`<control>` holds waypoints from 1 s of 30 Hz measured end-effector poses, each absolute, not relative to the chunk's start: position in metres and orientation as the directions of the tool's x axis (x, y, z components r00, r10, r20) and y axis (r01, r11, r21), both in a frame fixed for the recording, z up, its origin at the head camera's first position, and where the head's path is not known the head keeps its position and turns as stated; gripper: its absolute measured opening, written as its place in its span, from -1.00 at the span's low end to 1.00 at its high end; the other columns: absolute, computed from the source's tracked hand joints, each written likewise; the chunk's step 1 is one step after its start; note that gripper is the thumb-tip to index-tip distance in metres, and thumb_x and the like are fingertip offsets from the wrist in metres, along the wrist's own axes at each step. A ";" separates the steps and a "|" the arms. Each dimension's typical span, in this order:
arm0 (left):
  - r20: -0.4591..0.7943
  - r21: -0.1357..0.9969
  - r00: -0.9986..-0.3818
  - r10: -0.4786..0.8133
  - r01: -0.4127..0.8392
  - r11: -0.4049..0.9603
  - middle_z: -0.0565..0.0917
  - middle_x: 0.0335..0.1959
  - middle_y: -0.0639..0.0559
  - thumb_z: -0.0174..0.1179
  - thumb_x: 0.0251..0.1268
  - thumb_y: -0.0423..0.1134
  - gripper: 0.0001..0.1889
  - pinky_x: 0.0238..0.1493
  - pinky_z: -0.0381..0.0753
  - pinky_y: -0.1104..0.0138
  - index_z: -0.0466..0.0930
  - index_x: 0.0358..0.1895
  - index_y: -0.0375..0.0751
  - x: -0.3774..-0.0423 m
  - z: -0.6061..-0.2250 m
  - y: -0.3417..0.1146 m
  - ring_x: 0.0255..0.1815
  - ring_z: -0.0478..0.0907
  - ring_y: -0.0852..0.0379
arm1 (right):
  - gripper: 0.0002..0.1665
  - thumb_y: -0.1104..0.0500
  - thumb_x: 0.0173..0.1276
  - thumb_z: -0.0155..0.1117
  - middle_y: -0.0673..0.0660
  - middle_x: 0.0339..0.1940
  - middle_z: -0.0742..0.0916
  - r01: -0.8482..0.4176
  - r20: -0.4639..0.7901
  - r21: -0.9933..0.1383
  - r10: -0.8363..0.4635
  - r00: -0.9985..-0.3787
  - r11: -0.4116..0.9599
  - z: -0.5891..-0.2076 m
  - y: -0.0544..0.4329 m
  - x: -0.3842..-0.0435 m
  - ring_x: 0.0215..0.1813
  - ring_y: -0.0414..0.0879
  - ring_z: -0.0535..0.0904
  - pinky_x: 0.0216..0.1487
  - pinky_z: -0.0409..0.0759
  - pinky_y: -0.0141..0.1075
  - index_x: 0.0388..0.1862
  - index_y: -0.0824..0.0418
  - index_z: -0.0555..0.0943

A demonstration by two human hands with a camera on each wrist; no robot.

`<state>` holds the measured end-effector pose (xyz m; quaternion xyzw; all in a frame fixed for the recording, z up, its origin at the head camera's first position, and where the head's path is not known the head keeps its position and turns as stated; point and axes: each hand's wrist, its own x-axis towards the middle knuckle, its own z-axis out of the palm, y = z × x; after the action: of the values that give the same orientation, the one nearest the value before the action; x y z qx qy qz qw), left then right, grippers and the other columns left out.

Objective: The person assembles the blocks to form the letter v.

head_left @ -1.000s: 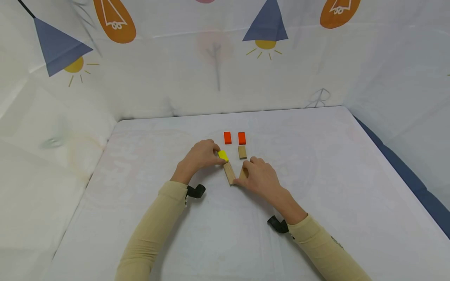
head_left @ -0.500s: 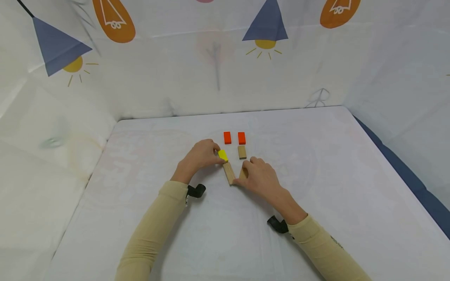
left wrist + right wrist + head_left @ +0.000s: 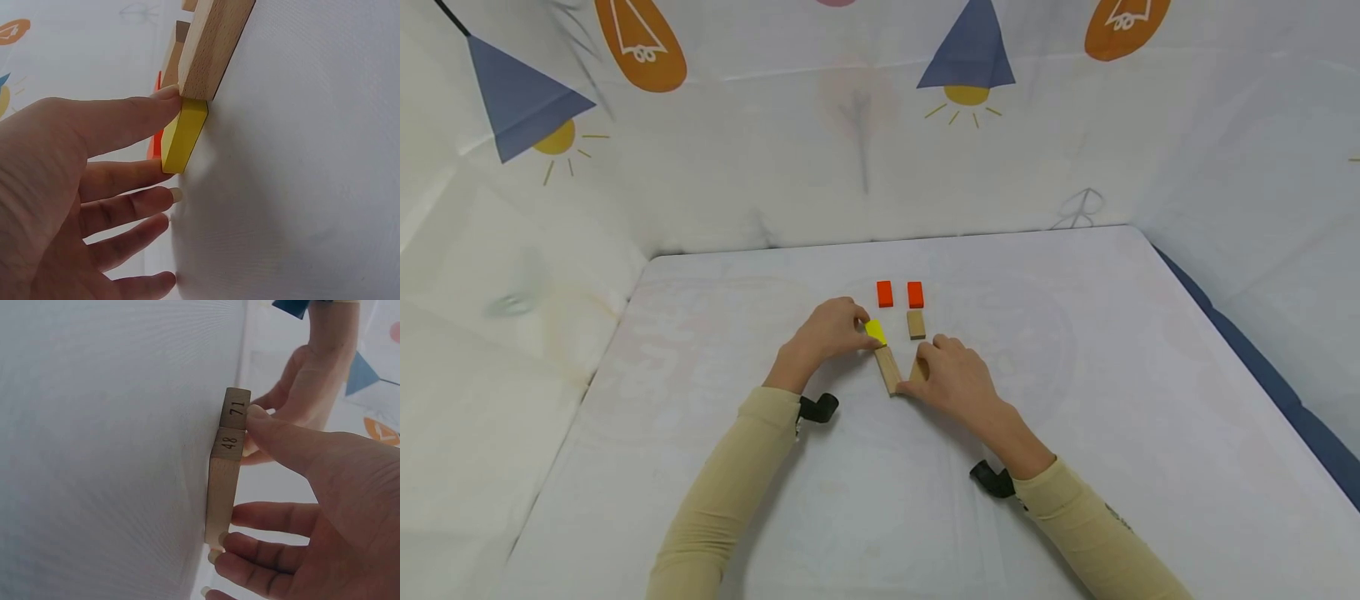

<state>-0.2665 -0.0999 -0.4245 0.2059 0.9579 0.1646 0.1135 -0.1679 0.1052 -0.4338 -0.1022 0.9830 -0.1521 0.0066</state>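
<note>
- Your left hand pinches the yellow block between thumb and forefinger, the gap only the block itself; the other fingers extend loosely.
- Your right hand grips the right plank between thumb and fingers, parted along its length; the plank's near end reads 48.
- The left plank touches the right plank at their near ends, making a V that spreads toward 12 o'clock; its near end reads 71.
- The yellow block sits at 11 o'clock from the V's point, against the left plank's far end.
- A small wooden block lies at 3 o'clock from the yellow block, apart from it.
- The right red block is near it at 12 o'clock.
- The left red block lies at 9 o'clock from its red twin, apart.
- All lie on the white table; your sleeves enter from 7 and 5 o'clock.
- At 12 o'clock hangs white cloth printed with lamps.
</note>
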 end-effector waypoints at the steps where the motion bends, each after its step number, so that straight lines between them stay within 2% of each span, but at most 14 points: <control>1: -0.151 0.363 -0.889 0.432 0.356 0.861 0.66 0.03 -0.06 0.38 0.15 0.12 -0.42 0.06 0.54 0.20 0.67 0.13 -0.19 -0.266 -0.424 -0.100 -0.06 0.53 0.04 | -0.44 -0.31 0.04 0.52 0.03 -0.47 0.46 -0.198 0.018 -0.301 -0.202 -0.979 0.933 -0.434 0.105 -0.168 -0.43 -0.09 0.36 -0.43 0.26 -0.32 -0.41 0.11 0.55; 30: -0.167 0.369 -0.892 0.420 0.339 0.866 0.64 -0.03 -0.05 0.37 0.19 0.07 -0.49 0.09 0.56 0.19 0.67 0.11 -0.18 -0.261 -0.424 -0.099 -0.06 0.54 0.03 | -0.43 -0.32 0.08 0.48 0.04 -0.46 0.47 -0.193 0.005 -0.285 -0.200 -0.980 0.939 -0.435 0.103 -0.165 -0.40 -0.08 0.38 -0.43 0.28 -0.31 -0.35 0.13 0.55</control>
<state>-0.2606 -0.0988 -0.4241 0.1979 0.9582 0.1672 0.1215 -0.1654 0.1035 -0.4354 -0.0999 0.9845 -0.1433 0.0120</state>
